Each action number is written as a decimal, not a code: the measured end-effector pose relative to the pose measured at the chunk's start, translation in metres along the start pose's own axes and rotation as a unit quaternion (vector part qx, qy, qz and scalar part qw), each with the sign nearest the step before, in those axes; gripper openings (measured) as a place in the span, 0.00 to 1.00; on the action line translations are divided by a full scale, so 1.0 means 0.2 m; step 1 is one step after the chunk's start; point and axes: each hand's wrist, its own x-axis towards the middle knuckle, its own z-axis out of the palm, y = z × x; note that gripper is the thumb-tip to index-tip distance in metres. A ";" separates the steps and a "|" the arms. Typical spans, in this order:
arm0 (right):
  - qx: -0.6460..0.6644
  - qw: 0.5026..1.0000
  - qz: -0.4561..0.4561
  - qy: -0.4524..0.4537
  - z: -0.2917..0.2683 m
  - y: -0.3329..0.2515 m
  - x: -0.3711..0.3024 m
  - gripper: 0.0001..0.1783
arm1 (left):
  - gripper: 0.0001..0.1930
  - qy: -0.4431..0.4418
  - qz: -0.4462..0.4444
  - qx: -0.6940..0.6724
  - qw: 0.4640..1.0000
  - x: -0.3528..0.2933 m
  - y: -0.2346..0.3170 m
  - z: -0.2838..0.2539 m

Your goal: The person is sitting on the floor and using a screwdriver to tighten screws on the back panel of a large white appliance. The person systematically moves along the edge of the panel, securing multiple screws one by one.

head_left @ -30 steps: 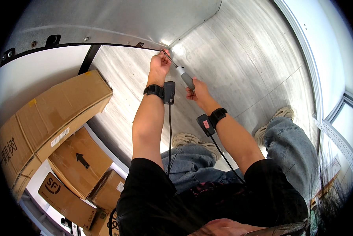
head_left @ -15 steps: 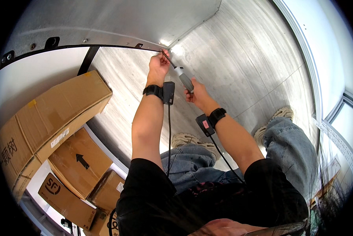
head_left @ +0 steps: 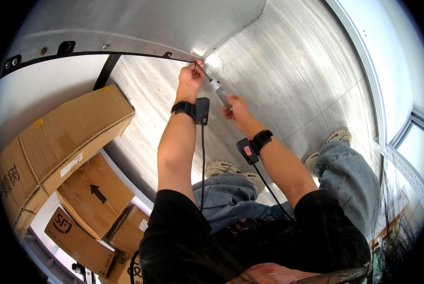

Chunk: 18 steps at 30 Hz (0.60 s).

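Observation:
My right hand is closed around the grey and white handle of a screwdriver. Its long dark shaft slants up and left to the lower corner of a grey metal panel. At that corner my left hand has its fingers curled together around the shaft's tip, touching or nearly touching the panel's edge. Whatever sits between those fingertips is hidden. Along the panel's edge there are screws and black brackets.
Several cardboard boxes are stacked at the left, beside a white surface and a black leg. Pale wood-look floor spreads under my arms. A white framed wall curves along the right. Cables run from both wrist bands.
The screwdriver handle has shifted slightly, and the fingers of my right hand have moved on it. My left hand stays at the panel's corner.

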 end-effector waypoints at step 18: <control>-0.027 0.998 0.035 -0.046 -0.01 -0.10 -0.03 0.26 | 0.10 0.011 0.007 0.000 1.000 -0.05 0.00 0.03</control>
